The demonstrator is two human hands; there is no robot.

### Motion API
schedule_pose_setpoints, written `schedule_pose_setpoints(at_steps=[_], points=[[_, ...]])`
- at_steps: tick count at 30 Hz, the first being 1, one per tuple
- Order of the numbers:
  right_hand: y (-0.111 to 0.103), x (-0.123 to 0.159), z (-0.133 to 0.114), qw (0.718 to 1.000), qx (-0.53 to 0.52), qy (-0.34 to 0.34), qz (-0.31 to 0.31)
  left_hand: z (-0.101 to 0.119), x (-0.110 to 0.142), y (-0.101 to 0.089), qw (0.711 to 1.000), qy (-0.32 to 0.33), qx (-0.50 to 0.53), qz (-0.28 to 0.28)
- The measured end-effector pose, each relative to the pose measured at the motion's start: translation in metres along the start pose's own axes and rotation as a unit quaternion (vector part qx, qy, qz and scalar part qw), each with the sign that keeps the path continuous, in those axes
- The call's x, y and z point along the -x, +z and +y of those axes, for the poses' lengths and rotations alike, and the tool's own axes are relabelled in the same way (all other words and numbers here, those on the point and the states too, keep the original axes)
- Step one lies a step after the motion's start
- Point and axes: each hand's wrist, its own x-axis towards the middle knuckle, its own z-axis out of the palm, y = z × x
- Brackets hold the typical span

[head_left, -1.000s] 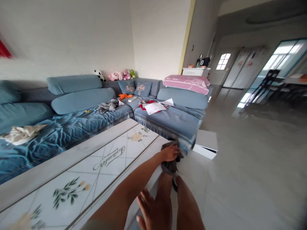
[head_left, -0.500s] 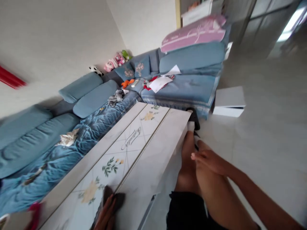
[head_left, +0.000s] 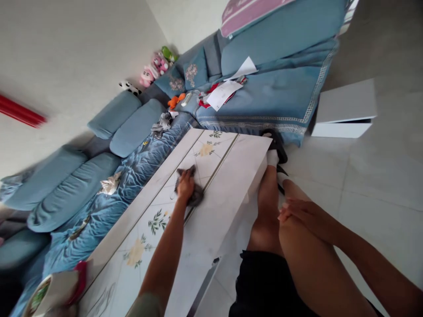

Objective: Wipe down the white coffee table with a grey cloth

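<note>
My left hand [head_left: 185,184] presses a dark grey cloth [head_left: 196,196] onto the top of a white table [head_left: 228,176], with its fingers closed over the bunched fabric. The cloth lies over part of the printed lettering, between the printed flowers near the far end. My right hand [head_left: 299,215] rests on my bent knee, fingers laid over it and holding nothing.
A blue-covered sofa [head_left: 264,94] runs along the far side and left of the table, with papers [head_left: 224,93] and clothes on it. A white box [head_left: 346,105] stands on the floor at right. Bottom left is a light container [head_left: 57,290].
My left hand has moved with the cloth from the near part of the table toward its far end. My right hand stays on the knee, while the view has shifted.
</note>
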Motion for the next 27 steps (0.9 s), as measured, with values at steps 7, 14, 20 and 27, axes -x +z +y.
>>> schedule_pose_setpoints(at_steps=[7, 14, 20, 27], points=[[-0.004, -0.005, -0.001, 0.999, -0.008, 0.028, -0.035, 0.145, 0.044, 0.060, 0.955, 0.276, 0.090, -0.063], [-0.020, -0.066, 0.043, 0.993, 0.039, 0.072, -0.085, -0.027, 0.253, 0.018, 0.944, 0.307, 0.097, -0.070], [-0.034, -0.115, 0.077, 0.984, 0.057, 0.117, -0.121, -0.226, 0.349, -0.040, 0.995, -0.072, 0.032, 0.067], [-0.036, -0.127, 0.070, 0.976, 0.132, 0.156, -0.080, -0.143, 0.168, -0.031, 0.980, -0.180, -0.019, 0.081]])
